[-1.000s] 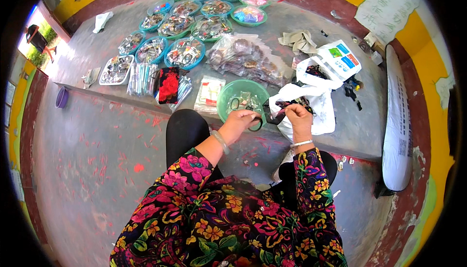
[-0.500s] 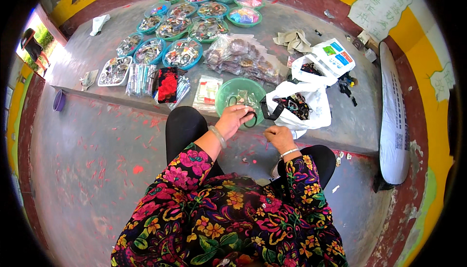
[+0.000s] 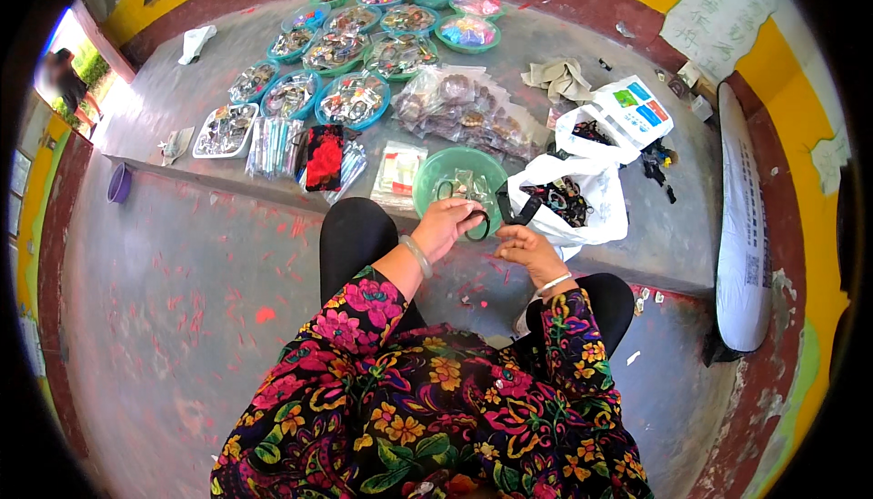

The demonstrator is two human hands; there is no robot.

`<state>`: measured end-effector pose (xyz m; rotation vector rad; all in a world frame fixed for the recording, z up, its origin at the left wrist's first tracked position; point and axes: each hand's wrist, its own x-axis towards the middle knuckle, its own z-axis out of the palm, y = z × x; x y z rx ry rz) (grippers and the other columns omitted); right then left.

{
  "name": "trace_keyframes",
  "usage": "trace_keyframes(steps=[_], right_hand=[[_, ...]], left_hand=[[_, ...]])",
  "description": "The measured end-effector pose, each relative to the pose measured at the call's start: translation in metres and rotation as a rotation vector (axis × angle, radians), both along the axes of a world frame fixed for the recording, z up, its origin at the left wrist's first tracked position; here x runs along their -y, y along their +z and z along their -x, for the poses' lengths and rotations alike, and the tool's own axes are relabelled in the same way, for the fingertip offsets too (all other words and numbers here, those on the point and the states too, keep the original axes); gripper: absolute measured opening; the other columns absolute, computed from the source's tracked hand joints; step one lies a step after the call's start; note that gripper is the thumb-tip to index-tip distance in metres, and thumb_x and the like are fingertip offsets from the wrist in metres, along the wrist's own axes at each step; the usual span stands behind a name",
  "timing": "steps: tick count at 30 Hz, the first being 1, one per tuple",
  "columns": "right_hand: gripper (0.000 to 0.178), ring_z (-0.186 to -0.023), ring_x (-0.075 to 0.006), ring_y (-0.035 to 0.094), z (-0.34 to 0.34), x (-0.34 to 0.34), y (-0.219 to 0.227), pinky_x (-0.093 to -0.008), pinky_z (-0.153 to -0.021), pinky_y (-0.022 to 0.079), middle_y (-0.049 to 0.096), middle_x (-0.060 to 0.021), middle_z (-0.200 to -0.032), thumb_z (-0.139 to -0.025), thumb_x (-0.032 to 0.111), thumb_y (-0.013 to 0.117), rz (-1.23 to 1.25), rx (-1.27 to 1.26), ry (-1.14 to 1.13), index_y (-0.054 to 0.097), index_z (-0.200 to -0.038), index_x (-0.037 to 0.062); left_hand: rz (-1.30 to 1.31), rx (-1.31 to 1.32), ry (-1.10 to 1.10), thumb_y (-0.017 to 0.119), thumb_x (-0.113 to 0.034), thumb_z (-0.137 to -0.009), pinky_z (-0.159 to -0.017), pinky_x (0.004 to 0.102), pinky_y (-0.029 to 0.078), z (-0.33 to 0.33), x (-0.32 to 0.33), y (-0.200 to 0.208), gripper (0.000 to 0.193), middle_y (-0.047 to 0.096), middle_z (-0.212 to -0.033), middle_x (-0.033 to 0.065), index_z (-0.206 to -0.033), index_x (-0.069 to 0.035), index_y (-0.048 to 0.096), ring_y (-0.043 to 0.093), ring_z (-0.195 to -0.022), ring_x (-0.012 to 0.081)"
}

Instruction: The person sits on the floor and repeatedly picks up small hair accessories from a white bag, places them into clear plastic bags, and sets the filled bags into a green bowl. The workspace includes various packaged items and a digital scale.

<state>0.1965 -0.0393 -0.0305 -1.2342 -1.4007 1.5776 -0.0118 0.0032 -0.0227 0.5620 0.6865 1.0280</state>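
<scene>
My left hand [image 3: 442,230] is closed on a thin black looped band [image 3: 486,226], which hangs from the fingertips over the near rim of a green basin [image 3: 424,170]. Inside the basin lie clear plastic packets [image 3: 467,184] and a dark looped item that I cannot make out. To the right, my right hand [image 3: 532,255] is apart from the band, its fingers partly stretched and spread, with nothing visible in them. Next to it stands an open white bag [image 3: 611,197] with a black handle, full of dark, tangled small items [image 3: 566,201].
Basins [image 3: 353,119] of small packets crowd the raised floor ahead. Nearer are a white tray [image 3: 245,150], pen-like bundles [image 3: 270,148], a red-and-black pouch [image 3: 324,159] and flat packets [image 3: 397,170]. A second white bag [image 3: 647,106] stands behind; a covered board [image 3: 741,226] leans right.
My right hand's fingers have loosened from a closed pinch and spread. My left hand still holds the black band. The whole view has shifted slightly.
</scene>
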Motion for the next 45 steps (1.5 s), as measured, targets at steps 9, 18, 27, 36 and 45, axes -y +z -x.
trace_keyframes(steps=[9, 18, 27, 36, 45], right_hand=[[0.023, -0.060, -0.0271, 0.060, -0.007, -0.010, 0.013, -0.0335, -0.060, 0.046, 0.060, -0.0135, -0.059, -0.072, 0.028, 0.063, -0.254, 0.959, -0.074, 0.067, -0.066, 0.0055], [0.028, -0.071, -0.0185, 0.061, -0.013, -0.004, 0.034, -0.0270, -0.068, 0.047, 0.061, -0.0096, -0.074, -0.087, 0.024, 0.053, 0.295, -0.333, -0.259, 0.057, -0.070, 0.0021], [0.021, -0.073, -0.0233, 0.061, 0.000, 0.012, 0.039, -0.0330, -0.076, 0.047, 0.063, -0.0111, -0.079, -0.085, 0.021, 0.053, 0.199, -0.435, 0.094, 0.058, -0.077, 0.0021], [0.016, -0.067, -0.0164, 0.061, 0.011, -0.005, -0.005, -0.0274, -0.059, 0.047, 0.065, -0.0072, -0.076, -0.079, 0.015, 0.057, 0.119, 0.206, -0.057, 0.062, -0.085, 0.0016], [0.014, -0.063, -0.0123, 0.058, 0.005, -0.003, 0.012, -0.0224, -0.057, 0.044, 0.062, -0.0051, -0.072, -0.084, 0.016, 0.056, 0.313, -0.265, -0.235, 0.061, -0.083, 0.0034]], left_hand=[[-0.020, 0.032, -0.038, 0.049, -0.005, -0.087, -0.082, 0.0266, 0.050, -0.003, 0.001, -0.003, 0.017, 0.058, -0.098, 0.0126, -0.096, 0.007, 0.057, 0.058, -0.089, 0.0184], [0.008, 0.052, -0.002, 0.049, -0.005, -0.087, -0.082, 0.0271, 0.050, -0.003, -0.002, 0.001, 0.017, 0.059, -0.098, 0.0137, -0.095, 0.007, 0.057, 0.058, -0.089, 0.0196], [0.020, 0.068, 0.010, 0.049, -0.003, -0.086, -0.081, 0.0284, 0.051, -0.002, -0.003, -0.005, 0.015, 0.059, -0.098, 0.0159, -0.094, 0.008, 0.056, 0.059, -0.089, 0.0209], [0.009, 0.073, 0.013, 0.048, -0.003, -0.086, -0.080, 0.0287, 0.051, 0.001, 0.000, 0.002, 0.016, 0.059, -0.097, 0.0175, -0.093, 0.009, 0.056, 0.059, -0.089, 0.0222], [-0.021, 0.054, 0.010, 0.047, -0.005, -0.088, -0.081, 0.0258, 0.050, 0.000, -0.004, 0.002, 0.017, 0.058, -0.097, 0.0126, -0.095, 0.008, 0.057, 0.058, -0.089, 0.0183]])
